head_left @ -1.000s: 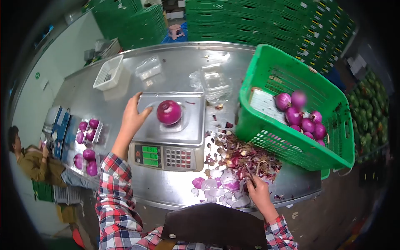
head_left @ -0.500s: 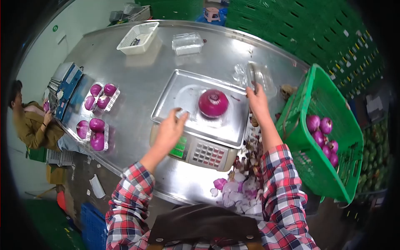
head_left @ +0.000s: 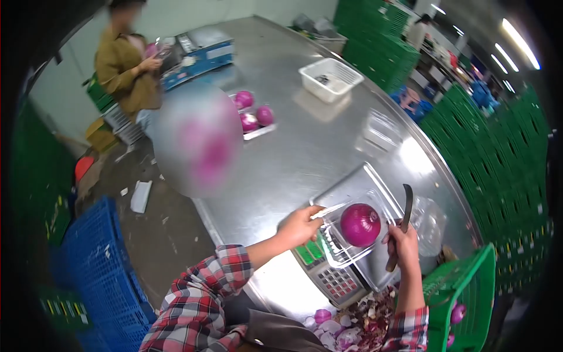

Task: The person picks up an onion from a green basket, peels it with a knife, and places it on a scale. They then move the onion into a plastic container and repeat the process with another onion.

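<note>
My left hand (head_left: 299, 227) pinches the rim of a clear plastic tray (head_left: 337, 253). One peeled red onion (head_left: 360, 225) sits in that tray, over the metal pan (head_left: 387, 271) of the weighing scale (head_left: 333, 286). A knife with a dark curved blade (head_left: 408, 202) is gripped in my right hand (head_left: 404, 246), blade pointing away from me. The fingertips of this hand are right at the tray's other side. Just beyond it lies another clear plastic container (head_left: 428, 226).
Onion peelings (head_left: 366, 320) lie by the scale, and a green crate (head_left: 463, 287) with red onions stands right. Packed onions (head_left: 249, 122), a white basket (head_left: 331, 82) and clear trays (head_left: 382, 130) are farther along the table. At far left a person (head_left: 126, 70) stands by a blue machine (head_left: 202, 58).
My view has swung left. My left hand has taken hold of the tray with the onion, and my right hand has come in from beyond the scale to the tray with the knife.
</note>
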Motion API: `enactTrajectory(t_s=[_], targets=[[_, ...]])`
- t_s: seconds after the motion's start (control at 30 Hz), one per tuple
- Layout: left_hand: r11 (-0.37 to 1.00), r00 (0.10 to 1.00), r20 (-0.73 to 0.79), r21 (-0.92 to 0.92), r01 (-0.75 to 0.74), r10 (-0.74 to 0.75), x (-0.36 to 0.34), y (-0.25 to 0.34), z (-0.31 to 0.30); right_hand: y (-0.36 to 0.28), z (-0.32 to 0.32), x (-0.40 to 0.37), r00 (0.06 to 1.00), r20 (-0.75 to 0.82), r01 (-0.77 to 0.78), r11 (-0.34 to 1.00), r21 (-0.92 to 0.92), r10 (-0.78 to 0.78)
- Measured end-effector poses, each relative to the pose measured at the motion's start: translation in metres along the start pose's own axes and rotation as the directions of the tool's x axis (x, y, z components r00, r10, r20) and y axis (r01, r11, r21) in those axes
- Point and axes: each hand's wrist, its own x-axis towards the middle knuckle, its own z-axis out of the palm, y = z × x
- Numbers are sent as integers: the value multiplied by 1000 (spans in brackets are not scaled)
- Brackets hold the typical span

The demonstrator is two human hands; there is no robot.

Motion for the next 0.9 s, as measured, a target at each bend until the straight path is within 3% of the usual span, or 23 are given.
enactTrajectory(t_s=[0.07,0.1,0.17,0.2,0.23,0.33,0.4,0.43,0.53,0.57,0.63,0.67,0.7,0.73,0.8,0.83,0.87,0.9], targets=[[988,975,-172,-33,-149,141,-17,-18,-36,-13,43,-16,994,109,30,1000,1,-30],[987,956,-247,6,-163,159,-24,-29,-58,-15,67,-20,989,148,0,1000,-5,1],[984,906,-385,77,-160,177,-42,-48,-95,11,120,-10,975,199,111,992,-62,-96],[984,877,-448,108,-139,173,-50,-57,-111,6,148,-10,965,250,122,978,-169,-77],[974,848,-494,203,-103,193,-56,-66,-125,23,172,-2,946,320,63,998,0,-59],[898,765,-572,439,-20,296,-58,-98,-160,75,238,27,921,390,14,1000,7,-16],[831,717,-568,555,-28,404,-58,-109,-172,62,262,19,906,407,-142,989,41,113],[769,795,-554,612,187,247,-58,-113,-178,65,270,21,908,401,-147,989,32,122],[553,731,-610,739,385,306,-60,-111,-174,75,283,25,915,379,-135,990,-34,137],[625,684,-638,706,335,354,-56,-104,-168,66,281,21,917,377,-106,991,-78,128],[494,651,-405,868,54,642,-46,-100,-135,64,281,23,934,353,4,988,-154,51],[451,755,-283,893,-18,591,-40,-99,-113,73,275,26,942,336,87,977,-195,-16],[404,775,-183,909,-100,605,-39,-98,-98,79,268,27,942,324,169,956,-239,-85],[287,790,-141,957,-46,597,-31,-104,-103,84,257,25,909,323,343,913,-221,-263],[24,823,-55,998,50,566,0,-128,-120,81,232,13,749,304,652,735,-186,-588],[125,823,-127,990,69,553,15,-133,-134,63,217,-7,843,307,501,852,-150,-442],[112,819,-173,985,133,548,23,-134,-147,45,201,-29,908,316,325,939,-113,-276],[98,809,-218,975,197,546,32,-132,-163,50,184,-40,924,312,273,952,-138,-220]])
